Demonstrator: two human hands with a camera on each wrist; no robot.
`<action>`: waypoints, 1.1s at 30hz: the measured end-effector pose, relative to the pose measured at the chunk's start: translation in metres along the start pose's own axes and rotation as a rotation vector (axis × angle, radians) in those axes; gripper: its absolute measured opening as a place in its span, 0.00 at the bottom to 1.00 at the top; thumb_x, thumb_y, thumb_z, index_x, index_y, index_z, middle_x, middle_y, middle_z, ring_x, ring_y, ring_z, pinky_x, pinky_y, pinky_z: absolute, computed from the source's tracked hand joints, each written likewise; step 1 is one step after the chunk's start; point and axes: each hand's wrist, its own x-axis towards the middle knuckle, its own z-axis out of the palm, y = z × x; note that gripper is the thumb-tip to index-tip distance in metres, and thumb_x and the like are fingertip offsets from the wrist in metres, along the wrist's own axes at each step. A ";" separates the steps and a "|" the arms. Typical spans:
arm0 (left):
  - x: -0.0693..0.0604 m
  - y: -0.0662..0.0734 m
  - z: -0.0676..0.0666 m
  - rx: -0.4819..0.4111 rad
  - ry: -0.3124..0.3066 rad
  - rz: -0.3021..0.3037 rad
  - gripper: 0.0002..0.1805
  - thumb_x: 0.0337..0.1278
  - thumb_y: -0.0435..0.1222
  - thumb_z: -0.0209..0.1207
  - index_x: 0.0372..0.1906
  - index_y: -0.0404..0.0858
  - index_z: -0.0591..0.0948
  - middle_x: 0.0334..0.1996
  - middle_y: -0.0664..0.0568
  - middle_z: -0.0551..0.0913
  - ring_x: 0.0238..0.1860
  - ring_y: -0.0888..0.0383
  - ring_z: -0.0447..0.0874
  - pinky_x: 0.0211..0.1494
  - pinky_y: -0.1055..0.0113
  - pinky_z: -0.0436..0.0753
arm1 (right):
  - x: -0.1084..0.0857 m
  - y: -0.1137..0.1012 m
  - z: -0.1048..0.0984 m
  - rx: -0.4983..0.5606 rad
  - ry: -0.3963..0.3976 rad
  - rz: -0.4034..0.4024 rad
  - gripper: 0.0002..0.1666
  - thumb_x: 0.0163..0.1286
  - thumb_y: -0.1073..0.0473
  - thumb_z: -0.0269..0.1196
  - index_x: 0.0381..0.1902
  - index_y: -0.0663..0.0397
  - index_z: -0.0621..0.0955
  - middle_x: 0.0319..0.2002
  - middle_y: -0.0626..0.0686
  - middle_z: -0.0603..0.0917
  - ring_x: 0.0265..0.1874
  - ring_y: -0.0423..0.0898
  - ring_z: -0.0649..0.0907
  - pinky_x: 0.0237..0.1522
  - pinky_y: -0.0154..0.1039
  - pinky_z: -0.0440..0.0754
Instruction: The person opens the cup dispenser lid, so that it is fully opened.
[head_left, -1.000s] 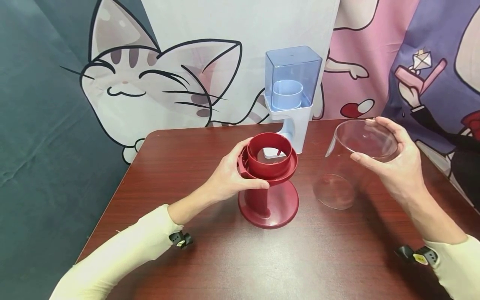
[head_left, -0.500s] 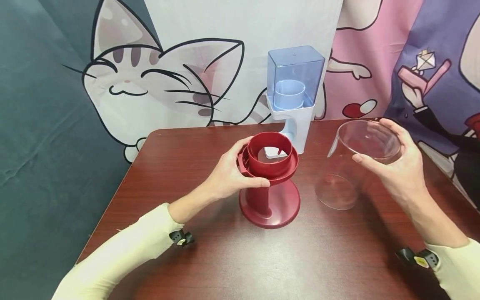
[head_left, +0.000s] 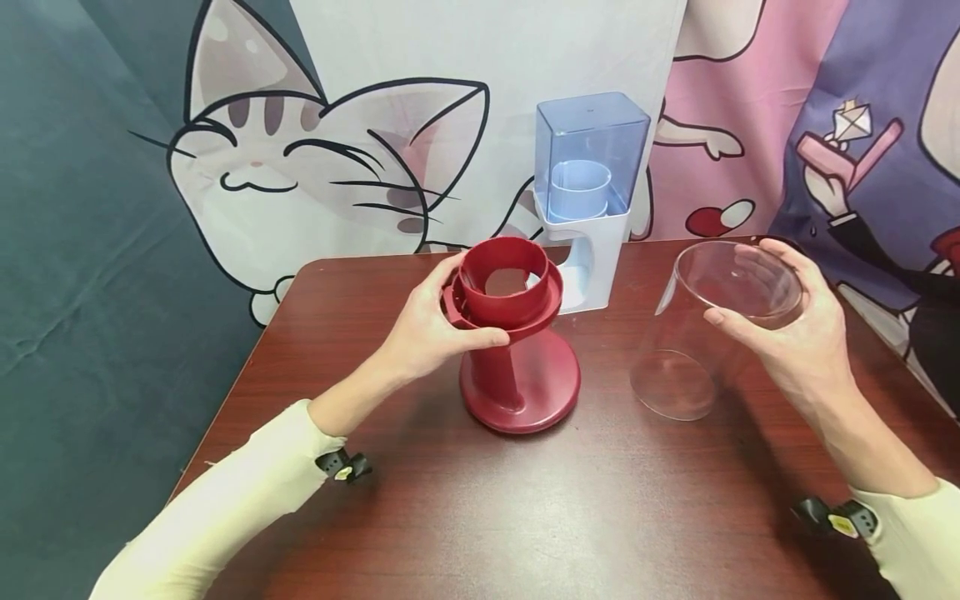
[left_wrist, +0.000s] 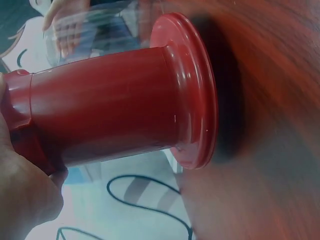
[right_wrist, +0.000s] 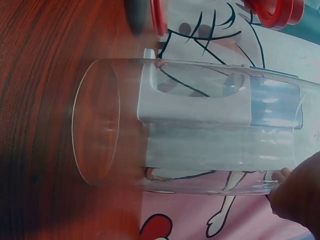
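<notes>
My left hand (head_left: 427, 329) grips the red plastic dispenser stand (head_left: 504, 312) just under its open ring top, thumb along the front. In the left wrist view, a dark shadow separates the round foot of the stand (left_wrist: 187, 95) from the table, so it appears slightly raised. To the right, my right hand (head_left: 806, 333) holds a clear plastic cylinder (head_left: 738, 283) by its upper rim, thumb at the front and fingers behind. The cylinder (right_wrist: 200, 150) is upright, its lower end at the tabletop; whether it touches is unclear.
A white dispenser with a translucent blue box top (head_left: 592, 158) stands at the back of the brown wooden table (head_left: 570, 517), behind and between the two held things. Behind the table hangs a printed cartoon cloth (head_left: 405, 167).
My left hand has moved the red stand leftward and away from me over the last half second, uncovering more of the white dispenser. The right hand and clear cylinder have stayed nearly still.
</notes>
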 end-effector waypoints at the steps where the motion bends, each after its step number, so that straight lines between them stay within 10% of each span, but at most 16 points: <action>1: 0.000 0.000 -0.003 0.004 0.008 -0.007 0.51 0.47 0.39 0.83 0.77 0.46 0.69 0.67 0.55 0.77 0.64 0.54 0.78 0.57 0.56 0.89 | 0.000 0.000 0.000 0.011 0.001 -0.004 0.51 0.51 0.83 0.75 0.73 0.56 0.74 0.64 0.51 0.83 0.64 0.41 0.79 0.50 0.21 0.81; 10: -0.003 -0.005 -0.037 0.047 0.093 -0.054 0.52 0.49 0.38 0.82 0.79 0.47 0.68 0.67 0.55 0.78 0.63 0.54 0.79 0.58 0.59 0.88 | 0.001 0.002 0.004 0.207 -0.005 -0.049 0.51 0.48 0.89 0.71 0.71 0.63 0.74 0.64 0.57 0.83 0.65 0.46 0.80 0.51 0.24 0.84; 33: -0.028 -0.028 -0.109 0.178 0.296 -0.121 0.47 0.56 0.40 0.78 0.79 0.46 0.68 0.68 0.53 0.76 0.65 0.56 0.74 0.54 0.73 0.85 | 0.016 0.006 -0.011 0.095 0.083 -0.007 0.47 0.51 0.83 0.75 0.68 0.54 0.78 0.61 0.51 0.86 0.61 0.40 0.83 0.46 0.22 0.82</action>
